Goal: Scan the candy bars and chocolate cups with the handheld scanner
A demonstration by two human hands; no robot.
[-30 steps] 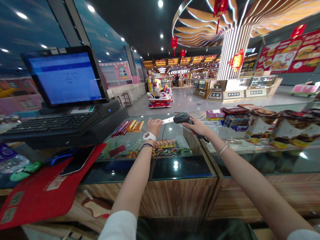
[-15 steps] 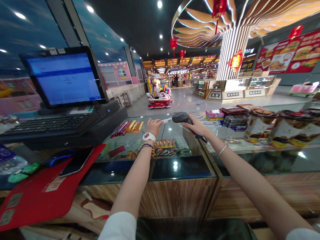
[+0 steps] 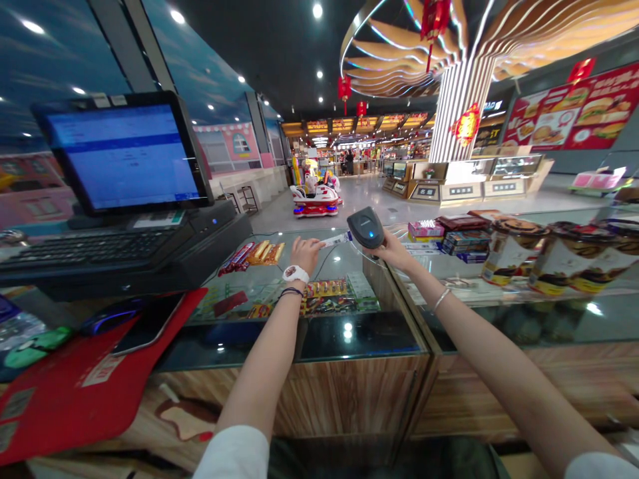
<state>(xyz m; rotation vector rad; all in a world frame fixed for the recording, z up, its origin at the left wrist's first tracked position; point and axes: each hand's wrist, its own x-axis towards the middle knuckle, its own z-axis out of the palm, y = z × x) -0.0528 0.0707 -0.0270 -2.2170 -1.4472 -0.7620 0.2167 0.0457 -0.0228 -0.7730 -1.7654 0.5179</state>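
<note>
My left hand, wearing a white watch, pinches one end of a slim white packet with dark print, held over the glass counter. Closed around a black barcode scanner is my right hand. The scanner's head is raised at the packet's far end, and a small blue light glows on it; most of its handle is hidden from me. Left of my left hand, several snack bars in yellow-orange wrappers and red-wrapped bars lie on the glass.
At the left stand a lit monitor and a black keyboard. A phone lies on a red mat. Boxed goods and lidded cups stand on the right counter. Colourful packs show beneath the glass.
My right hand has turned the scanner upward, so its top faces me and its blue light shows. My left hand keeps hold of the packet, nearly still.
</note>
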